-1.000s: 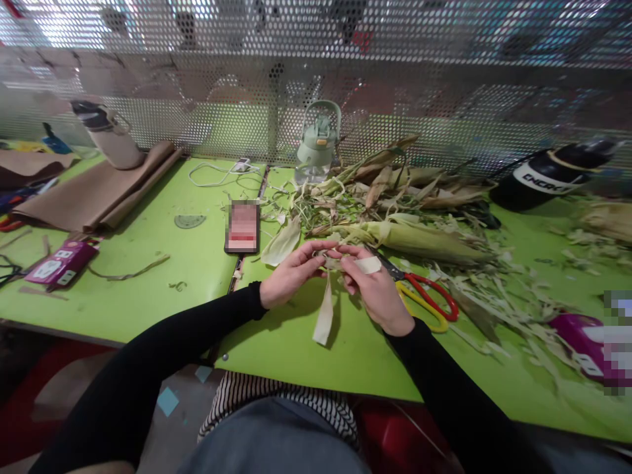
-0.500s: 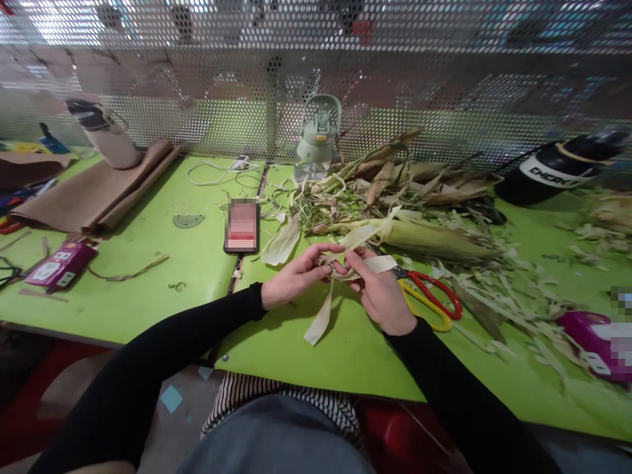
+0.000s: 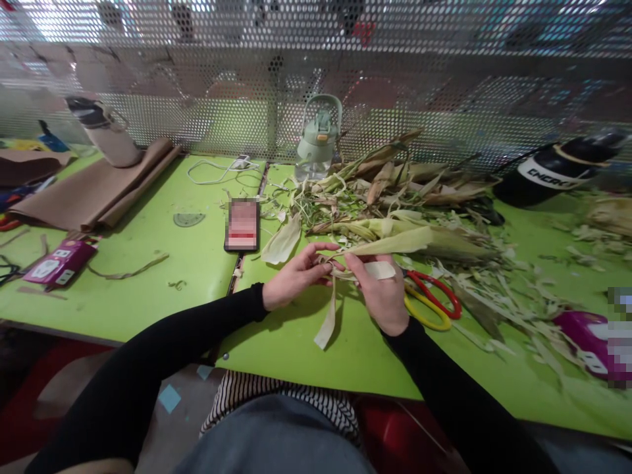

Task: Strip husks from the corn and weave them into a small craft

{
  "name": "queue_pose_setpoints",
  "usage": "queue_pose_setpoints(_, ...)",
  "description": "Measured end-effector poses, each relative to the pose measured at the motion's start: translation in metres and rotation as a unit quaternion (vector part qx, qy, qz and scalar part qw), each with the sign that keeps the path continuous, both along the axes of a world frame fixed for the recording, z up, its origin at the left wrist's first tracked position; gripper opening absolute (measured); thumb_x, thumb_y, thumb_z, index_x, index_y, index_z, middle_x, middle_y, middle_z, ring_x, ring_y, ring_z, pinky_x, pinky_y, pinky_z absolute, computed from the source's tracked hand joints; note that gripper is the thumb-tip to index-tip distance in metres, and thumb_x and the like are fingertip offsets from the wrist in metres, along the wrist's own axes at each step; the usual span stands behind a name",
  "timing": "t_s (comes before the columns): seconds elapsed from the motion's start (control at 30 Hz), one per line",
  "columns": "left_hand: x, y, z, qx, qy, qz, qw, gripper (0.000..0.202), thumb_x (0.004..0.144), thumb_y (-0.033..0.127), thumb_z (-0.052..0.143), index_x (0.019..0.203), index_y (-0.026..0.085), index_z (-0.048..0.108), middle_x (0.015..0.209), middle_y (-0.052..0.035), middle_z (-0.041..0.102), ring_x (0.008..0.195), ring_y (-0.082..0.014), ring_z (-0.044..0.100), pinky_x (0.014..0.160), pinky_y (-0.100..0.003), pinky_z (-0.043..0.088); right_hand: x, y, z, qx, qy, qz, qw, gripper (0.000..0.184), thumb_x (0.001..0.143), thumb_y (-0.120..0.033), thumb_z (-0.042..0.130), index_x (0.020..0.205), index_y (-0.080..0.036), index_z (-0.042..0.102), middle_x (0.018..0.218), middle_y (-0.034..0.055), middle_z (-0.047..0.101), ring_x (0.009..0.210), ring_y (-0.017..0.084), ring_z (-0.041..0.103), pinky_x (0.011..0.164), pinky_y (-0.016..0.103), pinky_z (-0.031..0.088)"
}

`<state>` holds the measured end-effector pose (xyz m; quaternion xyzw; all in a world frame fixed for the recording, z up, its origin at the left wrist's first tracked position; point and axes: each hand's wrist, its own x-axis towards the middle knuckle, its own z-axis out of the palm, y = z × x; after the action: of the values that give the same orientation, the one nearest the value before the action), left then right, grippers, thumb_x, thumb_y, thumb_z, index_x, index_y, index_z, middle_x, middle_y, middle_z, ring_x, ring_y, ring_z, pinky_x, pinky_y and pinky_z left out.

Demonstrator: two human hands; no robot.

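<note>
Both of my hands meet over the green table (image 3: 162,270), working pale strips of corn husk. My left hand (image 3: 295,275) pinches the husk strips (image 3: 326,316) where they cross; one strip hangs down toward me. My right hand (image 3: 381,289) grips the other end, and a long husk strip (image 3: 390,245) sticks out from it to the right. Just behind my hands lies an unhusked corn cob (image 3: 424,238). Red and yellow scissors (image 3: 428,304) rest right of my right hand.
A heap of husks and cobs (image 3: 385,184) covers the back middle, with scraps (image 3: 513,289) strewn right. A phone (image 3: 242,226), a green bottle (image 3: 316,138), a white cable (image 3: 222,172), brown paper (image 3: 93,191), a black bottle (image 3: 553,172) and magenta packs (image 3: 56,263) (image 3: 590,339) lie around. A perforated metal screen (image 3: 247,99) closes the back.
My hands have stayed in place while twisting the husk. A long strip now points right from my right hand, and the hanging strip has swung slightly.
</note>
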<state>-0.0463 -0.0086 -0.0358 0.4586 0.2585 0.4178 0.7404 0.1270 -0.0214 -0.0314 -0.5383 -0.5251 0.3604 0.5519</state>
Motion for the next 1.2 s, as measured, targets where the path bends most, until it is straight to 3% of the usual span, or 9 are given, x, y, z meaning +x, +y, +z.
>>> queue_pose_setpoints(0.17, 0.001, 0.0, 0.001, 0.011, 0.012, -0.024, 1.0, 0.032, 0.092, 0.013, 0.063, 0.122, 0.02, 0.055, 0.097, -0.0031, 0.068, 0.083, -0.0116, 0.066, 0.08, -0.029, 0.055, 0.003, 0.002, 0.001, -0.029, 0.015, 0.036, 0.999, 0.032, 0.078, -0.05, 0.078, 0.091, -0.024, 0.064, 0.076, -0.0022, 0.067, 0.051, 0.01, 0.054, 0.04, 0.022, 0.039)
queue_pose_setpoints(0.37, 0.001, 0.002, 0.0, -0.062, -0.006, -0.033, 0.998, 0.017, 0.087, 0.017, 0.071, 0.1, 0.014, 0.061, 0.092, -0.0017, 0.066, 0.077, -0.01, 0.067, 0.082, -0.031, 0.057, 0.007, 0.002, 0.008, -0.04, 0.022, 0.077, 0.996, 0.037, 0.08, -0.057, 0.073, 0.086, -0.024, 0.058, 0.069, -0.0036, 0.062, 0.048, 0.009, 0.049, 0.041, 0.022, 0.038)
queue_pose_setpoints(0.47, 0.001, 0.005, 0.0, -0.084, -0.037, 0.007, 0.996, 0.016, 0.087, 0.017, 0.071, 0.097, 0.014, 0.059, 0.087, 0.0004, 0.065, 0.076, -0.0084, 0.068, 0.081, -0.028, 0.057, 0.008, 0.003, 0.013, -0.065, 0.025, 0.104, 0.992, 0.044, 0.078, -0.063, 0.073, 0.092, -0.024, 0.057, 0.066, -0.0047, 0.059, 0.048, 0.01, 0.049, 0.04, 0.023, 0.039)
queue_pose_setpoints(0.63, 0.002, 0.01, -0.002, -0.09, -0.069, 0.132, 0.985, 0.012, 0.091, 0.012, 0.064, 0.099, 0.015, 0.055, 0.08, 0.0026, 0.065, 0.072, -0.0066, 0.066, 0.079, -0.024, 0.056, 0.006, 0.003, 0.014, -0.121, -0.093, 0.175, 0.973, 0.046, 0.077, -0.063, 0.072, 0.092, -0.021, 0.062, 0.073, 0.0016, 0.066, 0.06, 0.016, 0.06, 0.052, 0.029, 0.05)
queue_pose_setpoints(0.73, 0.003, 0.012, -0.004, -0.081, -0.062, 0.146, 0.984, 0.014, 0.09, 0.012, 0.064, 0.099, 0.015, 0.054, 0.08, 0.0025, 0.064, 0.073, -0.0074, 0.065, 0.083, -0.027, 0.056, 0.007, 0.004, 0.009, -0.099, -0.141, 0.175, 0.969, 0.044, 0.079, -0.062, 0.071, 0.088, -0.02, 0.063, 0.076, 0.0034, 0.068, 0.068, 0.019, 0.065, 0.061, 0.032, 0.054)
queue_pose_setpoints(0.93, 0.001, 0.013, -0.005, 0.008, -0.026, 0.098, 0.995, 0.023, 0.087, 0.015, 0.069, 0.107, 0.016, 0.059, 0.1, -0.0046, 0.068, 0.093, -0.0127, 0.065, 0.095, -0.033, 0.052, 0.01, 0.004, 0.012, -0.06, -0.152, 0.146, 0.976, 0.035, 0.086, -0.052, 0.068, 0.098, -0.019, 0.063, 0.069, 0.0007, 0.068, 0.065, 0.018, 0.068, 0.065, 0.032, 0.054)
queue_pose_setpoints(1.1, 0.004, 0.015, -0.009, -0.011, -0.002, 0.147, 0.989, 0.01, 0.091, 0.02, 0.063, 0.1, 0.016, 0.059, 0.095, -0.0036, 0.069, 0.086, -0.0127, 0.065, 0.083, -0.029, 0.054, -0.003, -0.009, 0.013, -0.043, -0.192, 0.207, 0.958, 0.03, 0.09, -0.047, 0.063, 0.103, -0.021, 0.065, 0.07, 0.0013, 0.07, 0.057, 0.017, 0.064, 0.05, 0.029, 0.048)
queue_pose_setpoints(1.2, 0.006, 0.011, -0.009, -0.035, 0.004, 0.13, 0.991, 0.013, 0.092, 0.024, 0.062, 0.102, 0.015, 0.06, 0.098, -0.0058, 0.07, 0.084, -0.0132, 0.065, 0.078, -0.026, 0.053, -0.014, -0.016, 0.006, 0.01, -0.266, 0.201, 0.943, 0.021, 0.093, -0.04, 0.059, 0.101, -0.023, 0.065, 0.067, 0.0006, 0.068, 0.053, 0.017, 0.061, 0.049, 0.029, 0.044)
